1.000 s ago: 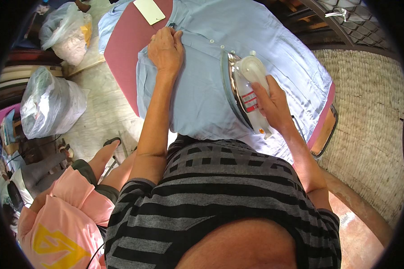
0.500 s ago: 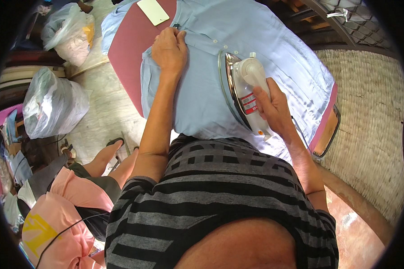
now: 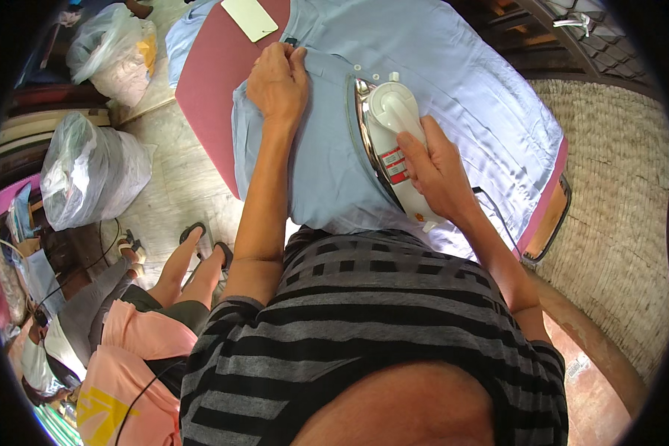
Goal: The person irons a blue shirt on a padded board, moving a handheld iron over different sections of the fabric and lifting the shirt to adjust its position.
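A light blue shirt (image 3: 453,82) with white buttons is spread over a dark red ironing board (image 3: 214,104). My right hand (image 3: 440,172) grips the handle of a white iron (image 3: 395,111) with a red label. The iron lies on the shirt, its soleplate down on the cloth to the left of the sunlit part. Near the shirt's collar end, my left hand (image 3: 280,83) has its fingers closed, pinching the cloth beside a small dark piece at the edge. A pale rectangular card (image 3: 250,19) rests on the board just beyond that hand.
Plastic bags (image 3: 89,171) stand on the floor at the left. Another person in a pink top (image 3: 141,334) sits at the lower left, with someone else behind. The iron's dark cord (image 3: 498,212) runs off near my right forearm. A lattice gate (image 3: 609,37) is at the far right.
My right hand has slid the iron a little to the left across the shirt. The left hand stays nearly in place. At lower left, the seated people have shifted in view.
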Demonstrator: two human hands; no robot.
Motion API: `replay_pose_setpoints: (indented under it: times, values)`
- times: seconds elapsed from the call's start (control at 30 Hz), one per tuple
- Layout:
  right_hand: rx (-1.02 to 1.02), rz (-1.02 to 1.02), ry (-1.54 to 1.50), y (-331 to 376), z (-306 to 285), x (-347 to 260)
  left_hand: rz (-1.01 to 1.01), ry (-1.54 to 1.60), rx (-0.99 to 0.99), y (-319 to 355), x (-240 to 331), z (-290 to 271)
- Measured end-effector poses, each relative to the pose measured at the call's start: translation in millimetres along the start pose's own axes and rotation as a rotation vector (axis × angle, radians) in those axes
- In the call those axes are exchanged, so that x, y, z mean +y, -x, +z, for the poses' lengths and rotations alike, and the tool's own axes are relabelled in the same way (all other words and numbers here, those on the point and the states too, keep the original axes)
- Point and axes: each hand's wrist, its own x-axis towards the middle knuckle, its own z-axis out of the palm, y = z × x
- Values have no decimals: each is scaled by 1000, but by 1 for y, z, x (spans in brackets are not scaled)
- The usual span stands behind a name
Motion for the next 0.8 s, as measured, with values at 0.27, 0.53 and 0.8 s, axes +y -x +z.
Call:
replay_pose_setpoints:
  times: [0.27, 0.53, 0.8]
  values:
    - [-11, -169, 143, -20, -4, -10, 63, -70, 28, 0, -2, 5]
    - [12, -40, 267, 46, -63, 15, 270, -158, -55, 1, 9, -8]
    - [237, 37, 130, 51, -87, 41, 470, -191, -310, 49, 67, 18]
